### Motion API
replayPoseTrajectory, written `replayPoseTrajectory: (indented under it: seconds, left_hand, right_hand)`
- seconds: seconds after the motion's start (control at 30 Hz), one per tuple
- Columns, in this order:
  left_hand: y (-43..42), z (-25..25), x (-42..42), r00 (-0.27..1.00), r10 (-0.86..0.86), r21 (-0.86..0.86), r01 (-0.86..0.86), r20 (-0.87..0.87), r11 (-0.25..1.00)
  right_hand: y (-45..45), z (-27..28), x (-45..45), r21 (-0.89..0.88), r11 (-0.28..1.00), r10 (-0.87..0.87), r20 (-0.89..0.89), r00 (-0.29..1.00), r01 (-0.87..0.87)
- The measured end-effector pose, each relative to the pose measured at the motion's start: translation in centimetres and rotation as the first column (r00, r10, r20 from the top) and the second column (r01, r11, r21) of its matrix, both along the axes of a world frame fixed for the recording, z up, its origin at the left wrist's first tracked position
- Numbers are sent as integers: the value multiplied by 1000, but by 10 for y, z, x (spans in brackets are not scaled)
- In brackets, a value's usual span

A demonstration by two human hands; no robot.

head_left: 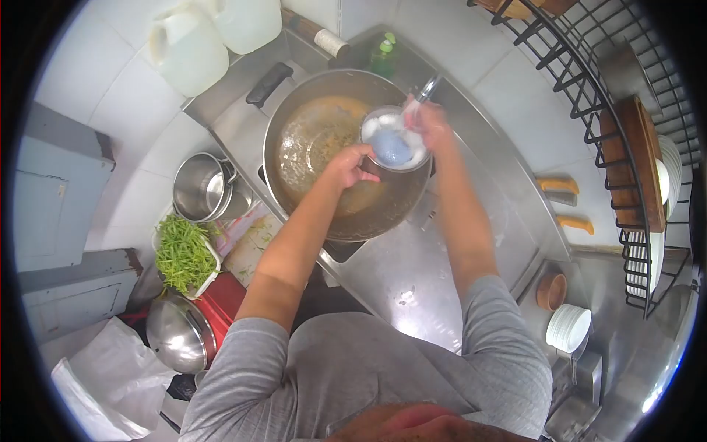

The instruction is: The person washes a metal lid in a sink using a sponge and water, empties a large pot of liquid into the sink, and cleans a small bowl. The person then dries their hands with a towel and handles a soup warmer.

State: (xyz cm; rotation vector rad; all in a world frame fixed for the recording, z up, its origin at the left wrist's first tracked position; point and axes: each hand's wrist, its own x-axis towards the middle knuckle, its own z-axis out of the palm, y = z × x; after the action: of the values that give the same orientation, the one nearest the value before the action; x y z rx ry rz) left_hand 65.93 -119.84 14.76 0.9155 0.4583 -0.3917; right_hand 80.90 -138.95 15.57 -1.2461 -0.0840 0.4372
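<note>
A round bowl [420,163] with white suds and a bluish patch inside is held over a large metal pot [274,166] of cloudy brownish water. My left hand [347,166] grips the bowl's left edge with its fingers, while the thumb sticks out below. At the bowl's upper right, just under the metal tap [428,88], is my right hand [427,124]. Its fingers are smeared by motion, so what they hold, if anything, cannot be made out. The bluish patch could be a cloth or soapy water; I cannot tell which.
A green soap bottle [384,56] stands behind the pot. On the left are a steel pot [199,188], a container of green leaves [184,254] and a metal lid or bowl [177,335]. A black wire rack [589,121] overhangs the right, near yellow-handled knives [557,184] and stacked white dishes [568,328].
</note>
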Motion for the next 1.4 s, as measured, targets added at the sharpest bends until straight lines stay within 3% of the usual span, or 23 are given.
replayPoseTrajectory:
  seconds: [0.07,0.17,0.2,0.27,0.37,0.47,0.57,0.67,0.77,0.87,1.07,1.13,1.2,1.27,1.4]
  left_hand:
    - [1,-1,-4,1000,13,-6,-13,1,1000]
    - [3,1,-7,1000,5,-18,-5,5,1000]
    - [4,5,-9,1000,5,-10,-5,13,1000]
    - [5,3,-12,1000,13,-3,-13,19,1000]
    - [10,-7,-15,999,46,-5,-46,1,999]
    - [9,-3,-22,998,69,-6,-69,-13,998]
    - [10,0,-26,998,62,-17,-62,2,998]
    - [13,-2,-28,998,67,-24,-66,5,998]
    - [14,1,-32,997,70,-15,-69,20,997]
    - [15,7,-36,997,72,-4,-72,13,997]
    - [19,7,-39,998,48,-20,-48,34,999]
    - [18,13,-44,998,47,6,-47,38,999]
    - [17,20,-50,998,36,27,-37,59,999]
    - [17,23,-59,996,20,25,-22,88,999]
    - [15,38,-82,994,-10,-12,11,105,1000]
  right_hand:
    - [-25,2,2,4,1000,-9,125,992,9]
    - [-45,0,14,-149,944,-278,127,952,295]
    - [-50,-6,19,-214,916,-297,203,933,338]
    - [-60,-29,27,-326,842,-314,353,881,430]
    - [-69,-58,44,-509,729,-201,481,854,458]
    - [-69,-78,56,-541,731,-168,449,878,417]
    - [-57,-59,41,-556,756,-209,296,932,346]
    - [-63,-110,73,-457,767,-189,512,838,452]
    - [-64,-122,81,-444,767,-220,495,841,463]
    - [-61,-107,70,-381,832,-274,351,895,404]
    - [-49,-74,50,-379,844,-361,118,925,379]
    - [-62,-136,98,-471,822,-174,327,929,320]
    - [-62,-144,108,-406,871,-208,206,956,277]
    - [-50,-95,90,-152,937,-347,-280,895,316]
    - [-52,-87,96,-109,954,-300,-395,868,280]
